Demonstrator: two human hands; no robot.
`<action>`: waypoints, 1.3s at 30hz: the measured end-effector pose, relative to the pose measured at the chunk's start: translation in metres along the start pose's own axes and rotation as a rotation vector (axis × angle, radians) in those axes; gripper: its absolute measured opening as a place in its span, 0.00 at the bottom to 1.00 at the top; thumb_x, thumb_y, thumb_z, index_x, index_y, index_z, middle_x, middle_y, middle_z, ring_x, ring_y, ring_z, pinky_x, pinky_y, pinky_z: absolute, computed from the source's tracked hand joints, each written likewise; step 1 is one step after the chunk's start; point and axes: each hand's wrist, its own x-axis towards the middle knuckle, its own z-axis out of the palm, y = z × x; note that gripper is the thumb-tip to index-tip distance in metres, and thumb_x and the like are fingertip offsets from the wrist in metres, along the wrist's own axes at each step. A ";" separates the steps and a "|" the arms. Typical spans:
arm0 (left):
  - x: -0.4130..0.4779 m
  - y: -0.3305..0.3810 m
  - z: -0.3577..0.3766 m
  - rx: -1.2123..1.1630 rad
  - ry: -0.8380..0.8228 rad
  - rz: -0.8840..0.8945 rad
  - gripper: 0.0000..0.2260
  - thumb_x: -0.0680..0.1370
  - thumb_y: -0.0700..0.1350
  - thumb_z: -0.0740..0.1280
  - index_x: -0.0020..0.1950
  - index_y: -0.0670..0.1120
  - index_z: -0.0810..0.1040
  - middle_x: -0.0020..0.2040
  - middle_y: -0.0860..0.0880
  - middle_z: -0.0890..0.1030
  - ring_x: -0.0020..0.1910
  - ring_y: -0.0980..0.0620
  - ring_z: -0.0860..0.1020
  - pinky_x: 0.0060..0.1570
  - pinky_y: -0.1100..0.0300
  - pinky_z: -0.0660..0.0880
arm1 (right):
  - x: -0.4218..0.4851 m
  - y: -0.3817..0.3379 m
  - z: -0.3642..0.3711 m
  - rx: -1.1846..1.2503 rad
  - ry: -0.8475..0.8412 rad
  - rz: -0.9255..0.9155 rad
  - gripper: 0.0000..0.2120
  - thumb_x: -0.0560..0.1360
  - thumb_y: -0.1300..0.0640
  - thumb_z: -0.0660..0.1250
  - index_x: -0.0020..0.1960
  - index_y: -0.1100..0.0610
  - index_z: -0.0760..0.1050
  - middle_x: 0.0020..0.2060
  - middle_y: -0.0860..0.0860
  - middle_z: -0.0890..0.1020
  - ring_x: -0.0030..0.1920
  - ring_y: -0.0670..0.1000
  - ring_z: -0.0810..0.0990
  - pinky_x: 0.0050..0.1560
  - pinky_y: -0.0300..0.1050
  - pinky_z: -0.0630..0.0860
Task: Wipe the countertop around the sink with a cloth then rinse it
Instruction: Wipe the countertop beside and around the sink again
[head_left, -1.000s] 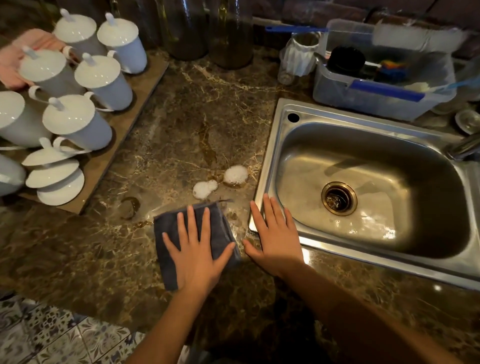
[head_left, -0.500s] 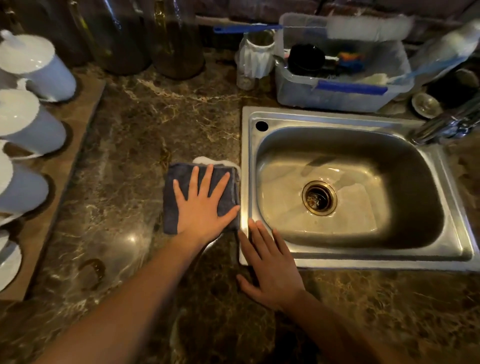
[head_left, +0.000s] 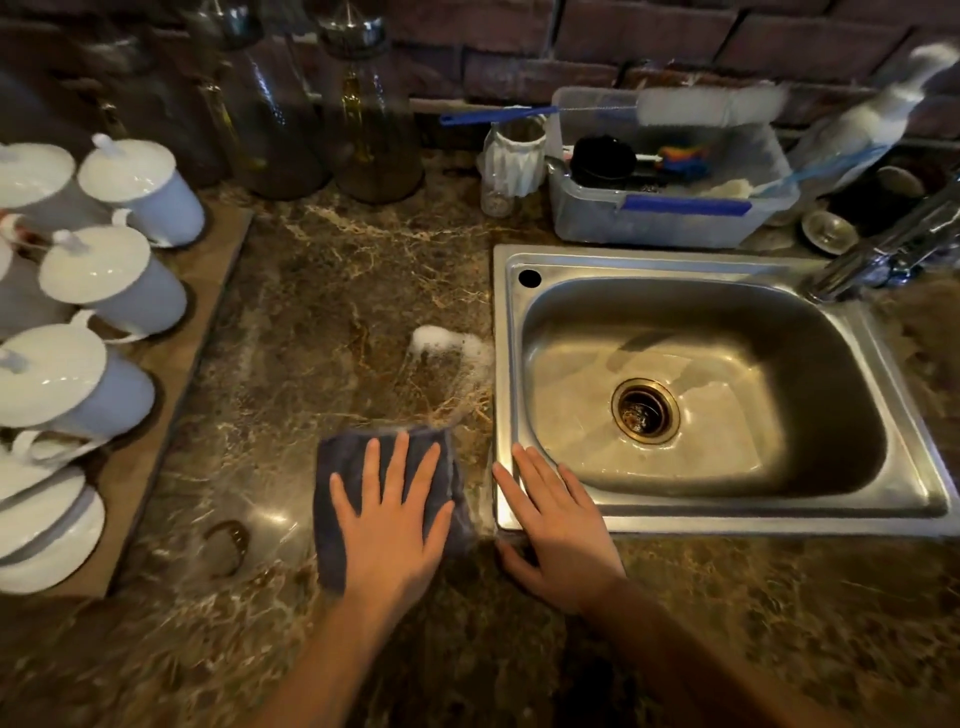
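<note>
A folded dark grey cloth (head_left: 337, 499) lies flat on the brown marble countertop (head_left: 322, 312), just left of the steel sink (head_left: 506, 364). My left hand (head_left: 392, 525) presses on the cloth with straight, spread fingers. My right hand (head_left: 558, 525) rests flat on the sink's front-left corner, fingers straight. A smear of white foam (head_left: 449, 343) lies on the counter beyond the cloth, against the sink's left rim. The sink basin is wet with a brass drain (head_left: 645, 410).
White lidded mugs (head_left: 111, 280) stand on a board along the left. Glass bottles (head_left: 374, 119) line the back wall. A clear plastic tub (head_left: 670, 208) with brushes sits behind the sink, and the faucet (head_left: 883, 249) reaches in from the right. A curved dark stain (head_left: 228, 540) marks the counter.
My left hand has pulled the cloth back towards me along the sink's left rim, leaving a smeared trail of foam behind. My right hand stays on the sink corner.
</note>
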 end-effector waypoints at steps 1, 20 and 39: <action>-0.018 -0.004 0.000 -0.009 -0.007 -0.052 0.27 0.80 0.61 0.44 0.76 0.53 0.61 0.77 0.46 0.61 0.75 0.42 0.56 0.67 0.33 0.49 | 0.000 0.001 0.001 0.001 -0.001 0.000 0.38 0.74 0.38 0.57 0.79 0.51 0.49 0.78 0.55 0.52 0.77 0.53 0.48 0.74 0.56 0.55; 0.137 -0.050 -0.025 -0.015 0.006 -0.187 0.25 0.82 0.59 0.45 0.78 0.55 0.51 0.79 0.48 0.49 0.77 0.44 0.43 0.70 0.33 0.39 | 0.067 -0.016 -0.004 0.051 0.051 0.161 0.39 0.76 0.35 0.52 0.79 0.55 0.46 0.77 0.60 0.46 0.77 0.58 0.44 0.75 0.56 0.48; 0.194 -0.013 -0.021 0.064 -0.070 0.556 0.26 0.77 0.60 0.46 0.77 0.61 0.52 0.79 0.55 0.52 0.78 0.48 0.47 0.71 0.38 0.40 | 0.066 -0.016 -0.008 0.183 0.104 0.153 0.35 0.79 0.41 0.53 0.78 0.52 0.41 0.78 0.55 0.48 0.77 0.53 0.44 0.74 0.58 0.53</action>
